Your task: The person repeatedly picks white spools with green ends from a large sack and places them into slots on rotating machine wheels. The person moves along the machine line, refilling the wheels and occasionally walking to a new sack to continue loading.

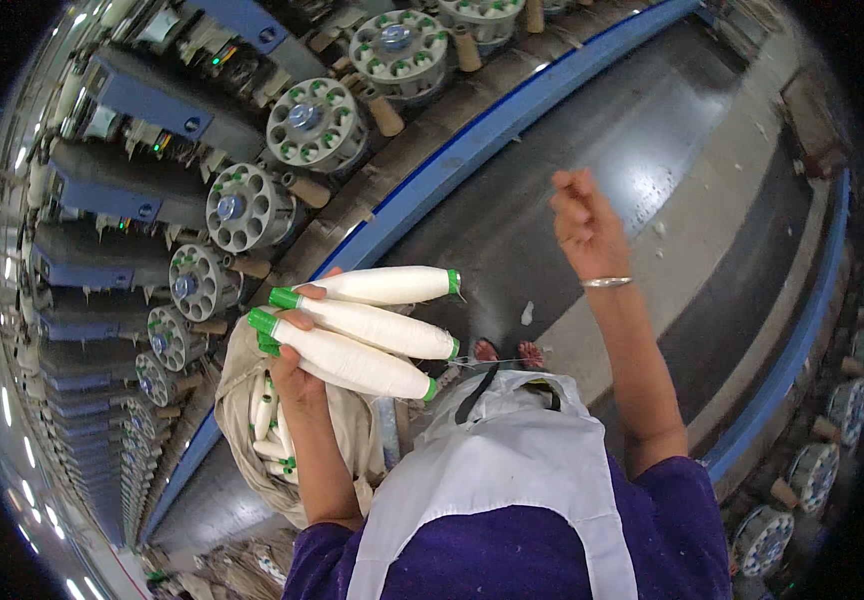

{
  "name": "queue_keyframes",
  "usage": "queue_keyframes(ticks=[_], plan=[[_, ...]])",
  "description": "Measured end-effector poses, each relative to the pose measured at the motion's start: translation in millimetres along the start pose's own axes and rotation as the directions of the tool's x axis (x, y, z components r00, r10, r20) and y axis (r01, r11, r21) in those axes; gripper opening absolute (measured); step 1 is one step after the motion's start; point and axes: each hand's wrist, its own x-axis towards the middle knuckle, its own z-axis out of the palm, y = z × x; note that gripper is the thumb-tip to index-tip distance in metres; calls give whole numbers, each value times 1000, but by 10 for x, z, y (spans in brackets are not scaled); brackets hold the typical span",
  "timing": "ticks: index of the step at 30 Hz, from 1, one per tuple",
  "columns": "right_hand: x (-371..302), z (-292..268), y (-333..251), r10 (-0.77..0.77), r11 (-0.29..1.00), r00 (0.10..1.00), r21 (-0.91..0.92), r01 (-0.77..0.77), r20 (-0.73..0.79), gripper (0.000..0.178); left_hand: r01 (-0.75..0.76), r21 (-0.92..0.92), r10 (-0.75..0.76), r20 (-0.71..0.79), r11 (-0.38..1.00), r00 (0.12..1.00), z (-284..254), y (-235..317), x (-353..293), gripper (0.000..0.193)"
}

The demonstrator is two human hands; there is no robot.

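My left hand (300,372) is wrapped round the green ends of a bunch of yarn bobbins (377,326), full of white yarn and fanned out to the right. Three show plainly, and another green end peeks out below them. Fine loose threads trail from their right tips. Well apart to the right, my right hand (584,222) is raised with its fingers curled in, a bangle (607,282) on the wrist. Whether a thread lies in those fingers is too small to tell. Under my left forearm hangs a beige cloth sack (242,425) with more white-and-green bobbins inside.
A long row of blue-grey winding machines lines the left, each with a round bobbin magazine (318,125). Brown cones (384,115) stand beside them. A blue rail (472,145) edges the machines. Similar magazines (814,475) appear at the lower right, across the dark floor aisle (552,130).
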Motion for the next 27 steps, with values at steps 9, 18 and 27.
queue_keyframes(ticks=[9,18,27], plan=[[704,1174,1588,70,367,750,-716,593,657,41,-198,3,188,-334,980,924,-804,264,-223,35],[1604,2123,2469,229,945,962,-273,-182,150,25,-441,-75,295,-641,894,709,-1554,626,-706,36],[2162,2527,3157,603,415,679,-891,183,420,18,-304,348,461,-711,887,532,-1932,727,-795,41]])
